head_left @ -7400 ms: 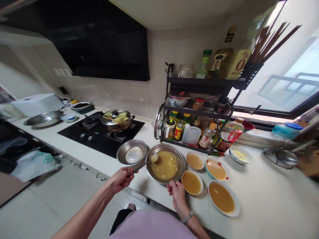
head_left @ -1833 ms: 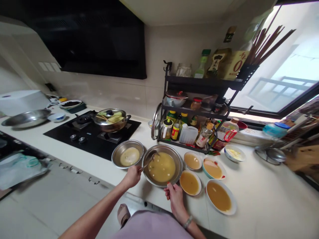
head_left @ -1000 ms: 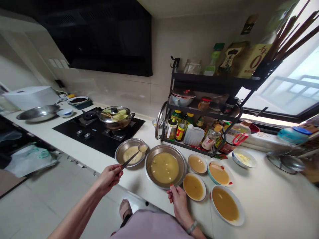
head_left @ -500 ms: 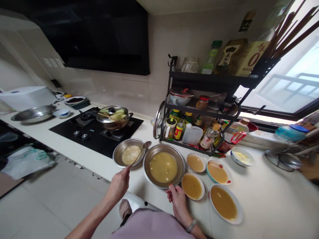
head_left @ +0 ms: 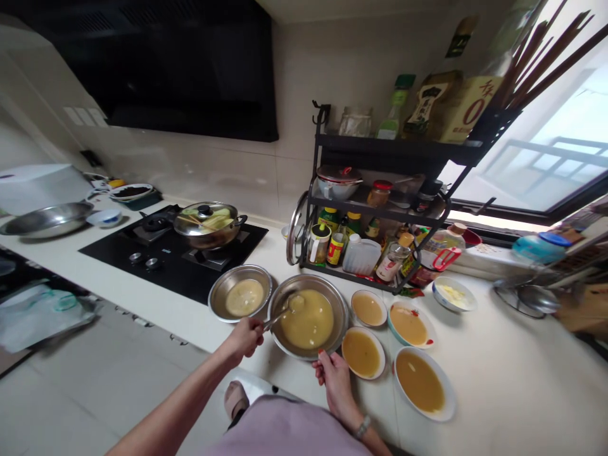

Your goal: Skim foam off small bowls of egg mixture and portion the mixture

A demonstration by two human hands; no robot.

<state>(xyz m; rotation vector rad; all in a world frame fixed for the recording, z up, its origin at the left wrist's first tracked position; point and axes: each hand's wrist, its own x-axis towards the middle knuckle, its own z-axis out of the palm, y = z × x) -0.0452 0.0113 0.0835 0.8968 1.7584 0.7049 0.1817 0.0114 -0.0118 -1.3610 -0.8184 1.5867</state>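
My left hand (head_left: 246, 337) is closed round the handle of a metal spoon (head_left: 280, 314). The spoon's bowl dips into yellow, egg-like liquid in a large metal bowl (head_left: 341, 297). At the near rim of that bowl, my right hand (head_left: 335, 377) pinches the edge between thumb and fingers; a small reddish spot shows at the fingertips. A smaller metal bowl (head_left: 216, 296) with paler, frothy liquid stands just to the left. To the right sit several small bowls of orange-brown liquid, the nearest one (head_left: 382, 354) close to my right hand.
A black hob (head_left: 114, 250) carries a lidded pan (head_left: 206, 237) at the left. Behind the bowls stands a black rack (head_left: 380, 211) full of bottles and jars. A white bowl with pale yellow pieces (head_left: 470, 303) and a metal ladle (head_left: 539, 299) lie farther right.
My left hand has moved the spoon from above the gap between the two metal bowls down into the large bowl's liquid. My right hand stays at the rim.
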